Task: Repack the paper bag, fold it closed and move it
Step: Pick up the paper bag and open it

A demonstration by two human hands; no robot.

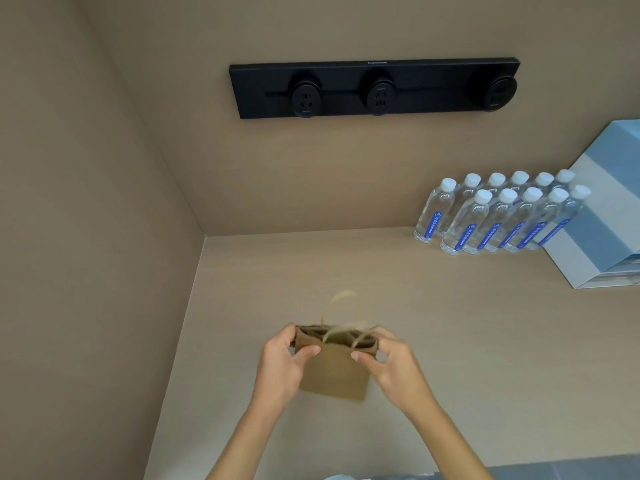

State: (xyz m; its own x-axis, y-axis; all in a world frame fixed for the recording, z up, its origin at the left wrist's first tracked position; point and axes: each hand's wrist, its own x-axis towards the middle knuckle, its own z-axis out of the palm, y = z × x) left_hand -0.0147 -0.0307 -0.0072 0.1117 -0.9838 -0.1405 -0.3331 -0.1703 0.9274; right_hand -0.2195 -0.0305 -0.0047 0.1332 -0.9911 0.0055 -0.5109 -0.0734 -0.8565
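Observation:
A small brown paper bag (334,370) stands on the beige counter (450,341), in front of me and left of centre. My left hand (282,362) pinches the bag's left top edge. My right hand (391,362) pinches its right top edge. The bag's mouth is narrow, with its sides folded inward. Pale twine handles (341,299) stick up from the mouth and look blurred. What is inside the bag is hidden.
Several clear water bottles (498,216) with white caps stand in two rows at the back right. A blue and white box (609,216) leans beside them. A black socket strip (374,88) hangs on the back wall. A side wall (86,237) closes the counter's left.

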